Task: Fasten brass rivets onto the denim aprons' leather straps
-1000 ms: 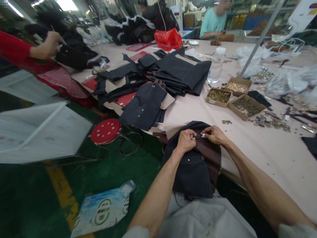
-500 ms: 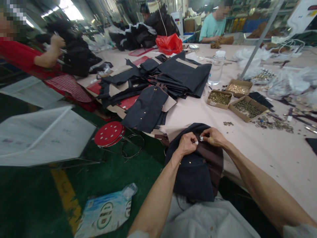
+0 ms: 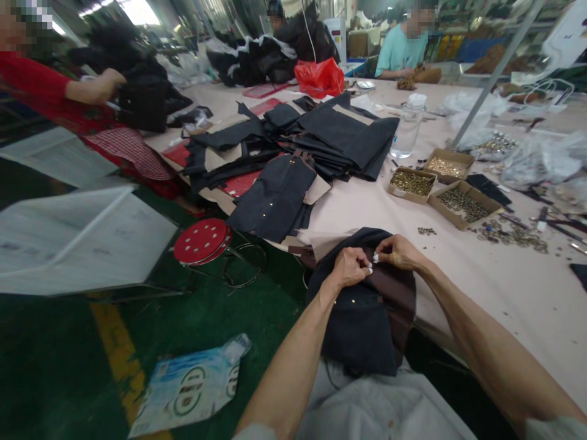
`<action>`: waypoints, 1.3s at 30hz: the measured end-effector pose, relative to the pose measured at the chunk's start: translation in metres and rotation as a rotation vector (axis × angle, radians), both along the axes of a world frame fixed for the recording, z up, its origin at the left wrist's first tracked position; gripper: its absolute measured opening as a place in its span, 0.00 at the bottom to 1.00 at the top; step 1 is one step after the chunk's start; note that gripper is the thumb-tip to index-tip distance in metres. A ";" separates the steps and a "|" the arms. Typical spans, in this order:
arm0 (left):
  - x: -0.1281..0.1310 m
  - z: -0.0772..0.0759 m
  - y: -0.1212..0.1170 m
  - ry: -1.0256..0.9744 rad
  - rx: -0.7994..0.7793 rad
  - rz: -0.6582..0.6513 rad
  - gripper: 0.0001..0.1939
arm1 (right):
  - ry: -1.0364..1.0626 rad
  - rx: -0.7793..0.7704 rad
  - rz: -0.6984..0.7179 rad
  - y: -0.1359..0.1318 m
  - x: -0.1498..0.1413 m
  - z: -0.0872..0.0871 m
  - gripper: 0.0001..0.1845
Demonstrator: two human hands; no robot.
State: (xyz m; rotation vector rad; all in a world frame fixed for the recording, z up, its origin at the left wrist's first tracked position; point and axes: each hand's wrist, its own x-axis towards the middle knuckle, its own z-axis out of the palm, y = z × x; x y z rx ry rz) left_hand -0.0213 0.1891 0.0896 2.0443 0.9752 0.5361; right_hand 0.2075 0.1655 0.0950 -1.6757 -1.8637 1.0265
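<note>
A dark navy fabric bag piece [image 3: 355,336] with brown trim [image 3: 398,293] lies over my lap and up against the table edge. Small gold studs show on its front. My left hand [image 3: 351,267] is closed on its upper part, fingers curled. Close by on the right, my right hand [image 3: 400,253] pinches thumb and finger together over the brown trim; whatever sits in that pinch is too small to make out. White coverings wrap fingertips on both hands, which nearly meet.
Cardboard boxes of small metal fittings [image 3: 413,194] stand at the right, with loose fittings [image 3: 426,231] nearby. Beyond are a clear bottle [image 3: 408,131] and stacked dark fabric pieces [image 3: 348,131]. A red stool [image 3: 202,241] stands at left; a person in red [image 3: 50,91] works farther back.
My two hands have drawn slightly closer together over the brown trim. The view has shifted a little, and the person in red has moved their hand.
</note>
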 end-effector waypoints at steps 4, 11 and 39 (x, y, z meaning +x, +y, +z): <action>0.002 0.002 -0.001 0.017 0.006 0.007 0.05 | -0.272 0.044 0.039 0.004 -0.015 0.003 0.09; 0.003 0.005 0.000 0.034 -0.005 0.010 0.07 | -0.411 0.063 0.261 0.013 -0.020 0.019 0.09; 0.022 0.008 0.003 0.235 -0.033 0.246 0.08 | -0.207 0.069 0.029 -0.036 0.003 0.010 0.09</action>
